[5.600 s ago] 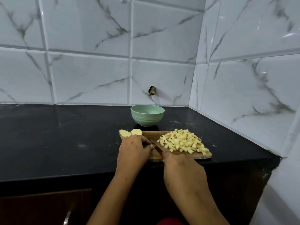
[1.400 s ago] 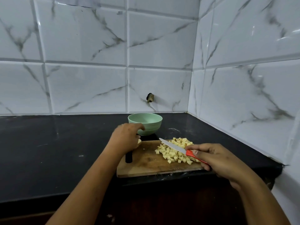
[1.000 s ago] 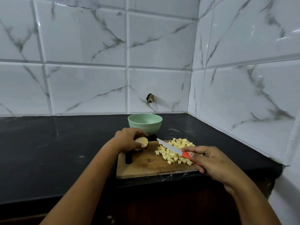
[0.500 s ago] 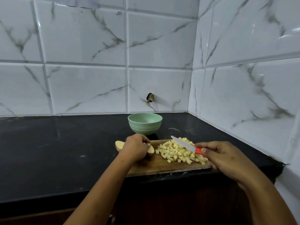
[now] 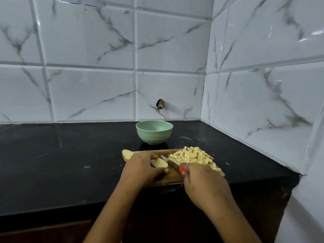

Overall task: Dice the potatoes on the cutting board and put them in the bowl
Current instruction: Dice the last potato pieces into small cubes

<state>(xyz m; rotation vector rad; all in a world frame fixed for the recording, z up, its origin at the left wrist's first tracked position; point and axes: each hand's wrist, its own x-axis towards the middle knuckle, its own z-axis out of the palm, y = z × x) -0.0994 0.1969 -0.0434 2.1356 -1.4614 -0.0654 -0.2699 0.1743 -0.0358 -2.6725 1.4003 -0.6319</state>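
On the cutting board, left grip holds potato half; right grip holds knife alongside

potato half: partly under left grip | knife handle: mostly inside right grip | forearms: cropped below

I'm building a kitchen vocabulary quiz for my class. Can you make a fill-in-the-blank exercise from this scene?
The right hand grips a knife by its ____ handle.
The left hand holds a potato half on the cutting board, just ____ of the knife blade.
The diced potato lies on the board; none shows in the ____ bowl.
Missing words: red, left, green.
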